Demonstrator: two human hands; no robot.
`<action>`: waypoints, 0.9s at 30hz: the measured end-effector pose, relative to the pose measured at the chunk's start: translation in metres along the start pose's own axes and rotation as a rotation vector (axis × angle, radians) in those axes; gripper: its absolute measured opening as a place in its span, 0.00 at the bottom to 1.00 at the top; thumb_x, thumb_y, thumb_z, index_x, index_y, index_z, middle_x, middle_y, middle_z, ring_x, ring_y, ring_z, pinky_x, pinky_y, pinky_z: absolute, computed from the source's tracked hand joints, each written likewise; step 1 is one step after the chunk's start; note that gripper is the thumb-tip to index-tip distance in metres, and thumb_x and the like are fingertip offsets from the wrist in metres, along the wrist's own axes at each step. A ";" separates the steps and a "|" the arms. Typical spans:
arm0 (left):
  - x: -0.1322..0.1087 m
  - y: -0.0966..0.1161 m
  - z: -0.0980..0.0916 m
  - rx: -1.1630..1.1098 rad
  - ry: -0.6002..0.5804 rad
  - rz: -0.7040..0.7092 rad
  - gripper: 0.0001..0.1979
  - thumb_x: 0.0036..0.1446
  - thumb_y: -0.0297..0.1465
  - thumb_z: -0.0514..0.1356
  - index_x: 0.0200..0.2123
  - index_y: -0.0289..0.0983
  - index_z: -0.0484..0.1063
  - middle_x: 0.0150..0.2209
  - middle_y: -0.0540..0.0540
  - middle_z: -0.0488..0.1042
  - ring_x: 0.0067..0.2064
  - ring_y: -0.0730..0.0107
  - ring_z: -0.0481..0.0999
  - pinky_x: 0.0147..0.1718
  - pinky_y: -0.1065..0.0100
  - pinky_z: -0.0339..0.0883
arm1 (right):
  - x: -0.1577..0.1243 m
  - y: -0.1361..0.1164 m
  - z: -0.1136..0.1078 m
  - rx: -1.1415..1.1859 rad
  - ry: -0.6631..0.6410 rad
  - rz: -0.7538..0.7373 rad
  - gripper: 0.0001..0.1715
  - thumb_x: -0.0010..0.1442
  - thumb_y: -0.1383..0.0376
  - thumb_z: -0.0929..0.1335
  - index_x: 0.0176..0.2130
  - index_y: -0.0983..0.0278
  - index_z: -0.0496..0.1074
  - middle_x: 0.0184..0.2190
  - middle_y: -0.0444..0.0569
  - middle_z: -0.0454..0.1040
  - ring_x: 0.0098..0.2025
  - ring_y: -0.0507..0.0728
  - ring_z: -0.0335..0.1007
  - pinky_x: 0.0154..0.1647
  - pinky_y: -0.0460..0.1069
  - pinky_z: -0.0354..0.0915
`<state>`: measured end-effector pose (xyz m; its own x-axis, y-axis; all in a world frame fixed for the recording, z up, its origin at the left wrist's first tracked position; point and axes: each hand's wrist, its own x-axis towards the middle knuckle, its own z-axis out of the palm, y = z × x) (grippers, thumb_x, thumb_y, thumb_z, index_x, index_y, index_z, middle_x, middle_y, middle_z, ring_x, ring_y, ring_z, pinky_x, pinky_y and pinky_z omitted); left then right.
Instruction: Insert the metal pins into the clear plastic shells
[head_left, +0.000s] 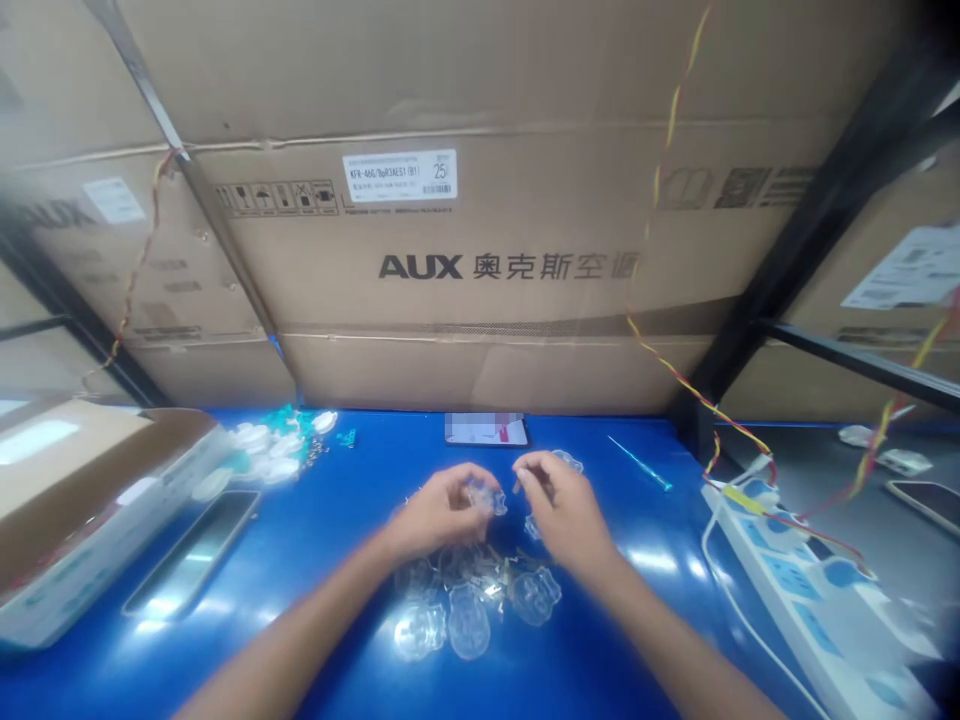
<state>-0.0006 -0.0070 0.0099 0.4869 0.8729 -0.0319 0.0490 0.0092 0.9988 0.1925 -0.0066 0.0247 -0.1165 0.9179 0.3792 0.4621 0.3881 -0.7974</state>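
Note:
Both my hands are over the middle of a blue table. My left hand is closed, pinching a small clear plastic piece at its fingertips. My right hand is just to the right of it, its fingers curled and pinched close to the same piece; what they hold is too small to make out. Below my hands lies a pile of several clear, paw-shaped plastic pieces with small metal bits among them.
A phone lies face up at the left beside an open cardboard box. White and teal small parts sit at the back left. A power strip with wires is on the right. A thin stick and large cardboard boxes stand behind.

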 end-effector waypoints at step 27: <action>-0.030 -0.004 0.017 0.496 0.289 0.260 0.20 0.59 0.33 0.57 0.55 0.40 0.64 0.40 0.46 0.75 0.37 0.68 0.74 0.36 0.69 0.67 | -0.028 -0.001 0.007 -0.130 0.073 -0.626 0.11 0.60 0.75 0.64 0.39 0.63 0.74 0.36 0.50 0.73 0.37 0.55 0.69 0.38 0.50 0.68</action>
<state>-0.0010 -0.0417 0.0062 0.2857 0.9133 0.2903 0.3929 -0.3879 0.8337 0.1889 -0.0324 0.0117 -0.3402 0.5114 0.7891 0.4294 0.8311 -0.3535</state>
